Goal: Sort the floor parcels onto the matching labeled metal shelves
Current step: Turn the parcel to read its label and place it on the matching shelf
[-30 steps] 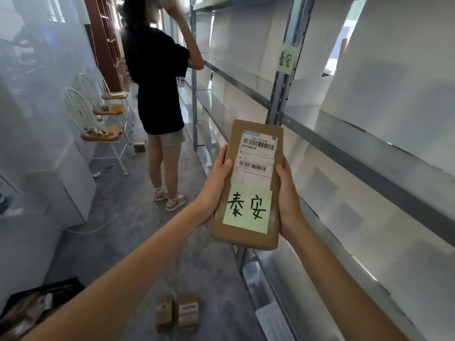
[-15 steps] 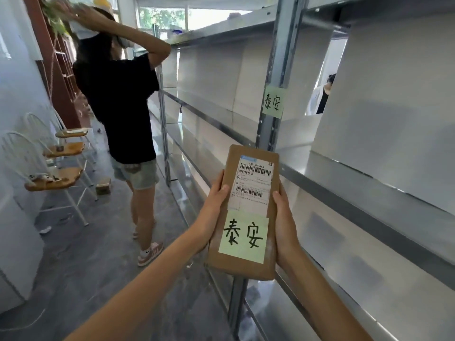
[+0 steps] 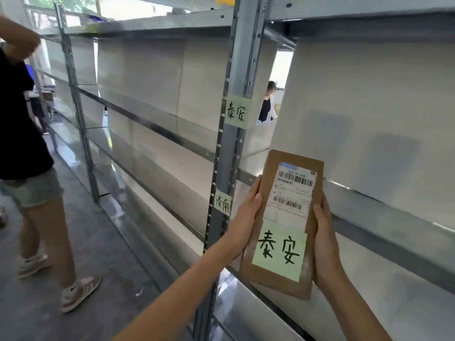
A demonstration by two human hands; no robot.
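1. Head view: both hands hold one flat brown parcel (image 3: pixel 285 225) upright in front of the metal rack, face toward the camera, with its shipping label above and a green note (image 3: pixel 279 253) reading 泰安 below.
2. Step in hand, as I judge it: matching. The parcel is raised beside the upright post (image 3: pixel 231 134), where a green tag (image 3: pixel 236 111) carries the same two characters; a lower tag (image 3: pixel 222 203) on the same post reads differently.
3. Parcel position: it is in the air, just right of the post, overlapping the front edge of a shelf (image 3: pixel 384 217) in the picture. It rests on no shelf yet.
4. Left hand (image 3: pixel 246 217): pressed against the parcel's left edge, thumb lying on the front face, fingers hidden behind, forearm rising from lower left.
5. Right hand (image 3: pixel 325 244): clamped along the right edge, thumb on the front, other fingers out of sight behind, forearm rising from lower right.
6. Next move, in my judgement: lay the parcel flat onto the level the 泰安 tag marks. Which bay or board that tag governs cannot be told for sure, so that needs settling first.
7. Lifting will call for tipping the parcel from upright to flat and clearing the shelf lip.
8. Another person (image 3: pixel 29 153) stands at left, well apart from the parcel.
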